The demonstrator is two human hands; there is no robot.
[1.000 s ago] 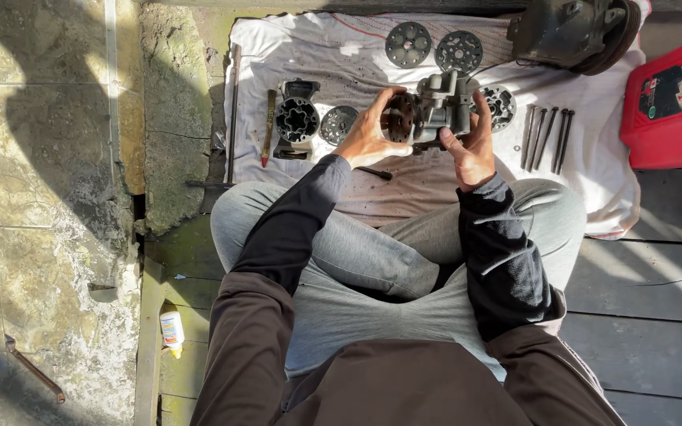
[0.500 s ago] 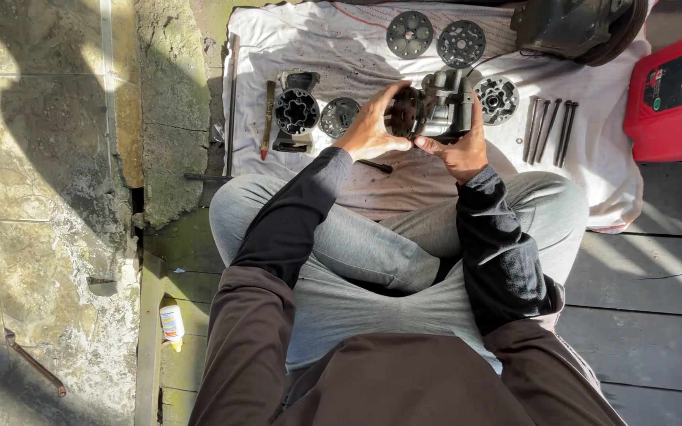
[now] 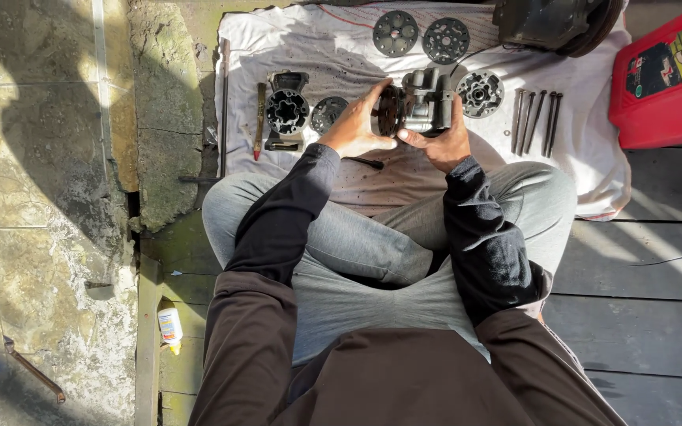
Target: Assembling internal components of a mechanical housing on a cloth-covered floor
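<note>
I sit cross-legged before a white cloth (image 3: pixel 578 150) laid with machine parts. Both hands hold a grey metal compressor body (image 3: pixel 424 101) above the cloth. My left hand (image 3: pixel 353 126) grips its dark round left end, fingers wrapped over the disc. My right hand (image 3: pixel 444 142) supports the body from below and the right side, thumb pointing left. A round ported housing (image 3: pixel 286 110) and a small disc (image 3: pixel 327 113) lie left of the hands. Another round part (image 3: pixel 480 92) lies just right of them.
Two perforated discs (image 3: pixel 395 33) (image 3: pixel 445 39) lie at the cloth's far edge beside a large dark housing (image 3: pixel 550 22). Several long bolts (image 3: pixel 534 118) lie at right, a red container (image 3: pixel 667 79) beyond. A chisel-like tool (image 3: pixel 260 118) lies left. A small white bottle (image 3: pixel 170 325) stands by the stone slabs.
The compressor body has been turned slightly in my hands. My left hand's fingers have shifted over the disc end, and my right hand has slid lower under the body.
</note>
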